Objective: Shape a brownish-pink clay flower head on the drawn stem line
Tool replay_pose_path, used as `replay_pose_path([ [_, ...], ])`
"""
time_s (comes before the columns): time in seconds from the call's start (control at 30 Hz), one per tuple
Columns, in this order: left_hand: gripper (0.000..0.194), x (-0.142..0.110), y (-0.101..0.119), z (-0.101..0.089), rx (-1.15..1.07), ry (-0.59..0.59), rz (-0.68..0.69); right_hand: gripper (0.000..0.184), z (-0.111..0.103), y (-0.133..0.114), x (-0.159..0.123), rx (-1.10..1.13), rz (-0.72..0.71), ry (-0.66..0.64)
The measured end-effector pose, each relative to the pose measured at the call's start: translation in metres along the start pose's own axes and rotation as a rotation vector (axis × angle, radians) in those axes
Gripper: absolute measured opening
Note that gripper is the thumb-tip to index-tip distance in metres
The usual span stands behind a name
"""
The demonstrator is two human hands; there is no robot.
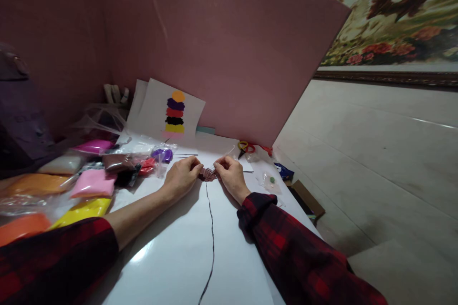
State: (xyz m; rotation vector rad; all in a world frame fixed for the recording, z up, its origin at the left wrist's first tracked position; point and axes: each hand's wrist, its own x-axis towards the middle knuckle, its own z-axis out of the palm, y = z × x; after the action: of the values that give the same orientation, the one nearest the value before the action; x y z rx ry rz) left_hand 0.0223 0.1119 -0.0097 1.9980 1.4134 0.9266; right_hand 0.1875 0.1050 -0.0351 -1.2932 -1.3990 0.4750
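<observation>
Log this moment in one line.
left hand: at ruffled brown piece, left edge | right hand: at its right edge | scissors: beyond right hand

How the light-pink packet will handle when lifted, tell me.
The light-pink packet may feel slippery, as its surface looks glossy. It would probably sag, given its soft, pillowy shape. Lying flat, it seems unlikely to roll.

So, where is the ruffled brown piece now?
In the head view, the brown piece is slightly left of centre, between the left hand and right hand, above the top of the dark line.
</observation>
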Motion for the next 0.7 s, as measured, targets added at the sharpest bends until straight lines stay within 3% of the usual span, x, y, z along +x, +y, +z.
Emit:
replay_pose_path([
  [0.7, 0.016, 0.0019, -0.0030, 0.0010, -0.019, 0.003, 0.013, 0.015, -0.0010, 0.0027, 0.0006, -0.022, -0.009, -0.018],
])
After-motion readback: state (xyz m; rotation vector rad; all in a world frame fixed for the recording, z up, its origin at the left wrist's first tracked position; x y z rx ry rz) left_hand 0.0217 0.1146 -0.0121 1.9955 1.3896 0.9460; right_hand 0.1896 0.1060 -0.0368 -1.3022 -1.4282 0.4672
